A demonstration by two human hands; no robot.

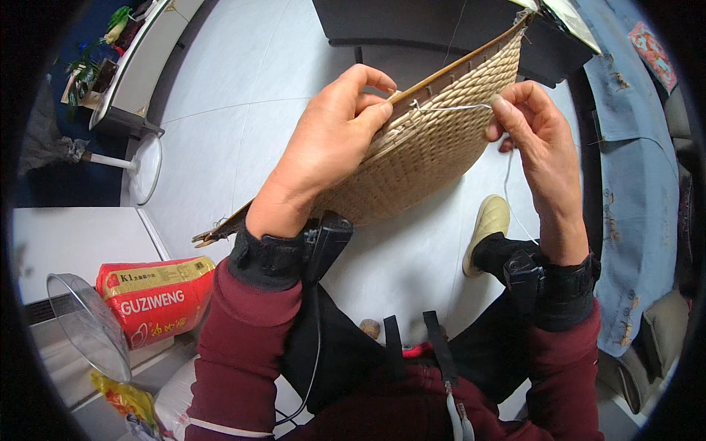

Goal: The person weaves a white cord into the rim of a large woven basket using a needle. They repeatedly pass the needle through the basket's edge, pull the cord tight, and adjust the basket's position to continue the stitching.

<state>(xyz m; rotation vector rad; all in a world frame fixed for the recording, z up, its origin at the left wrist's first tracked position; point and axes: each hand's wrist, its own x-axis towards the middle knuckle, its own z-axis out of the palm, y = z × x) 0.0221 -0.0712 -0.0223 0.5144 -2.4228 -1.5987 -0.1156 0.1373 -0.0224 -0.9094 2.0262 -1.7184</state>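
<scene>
A woven wicker panel or basket [436,149] slants across the view, with a thin wooden strip [458,64] and a dark band along its upper edge. My left hand [336,132] pinches that edge between thumb and fingers near its middle. From the edge beside my left fingertips, a thin white cord [452,108] runs to the right. My right hand [532,121] holds the cord between thumb and forefinger, and its loose length hangs down toward my right wrist. The underside of the weave is partly hidden behind my left wrist.
A red printed bag [160,303] and a mesh strainer [91,325] lie at the left beside a white surface [83,237]. A dark table [408,22] stands ahead. At the right is a seat with a blue cover [637,220]. My shoe [491,226] rests on the pale floor [402,264].
</scene>
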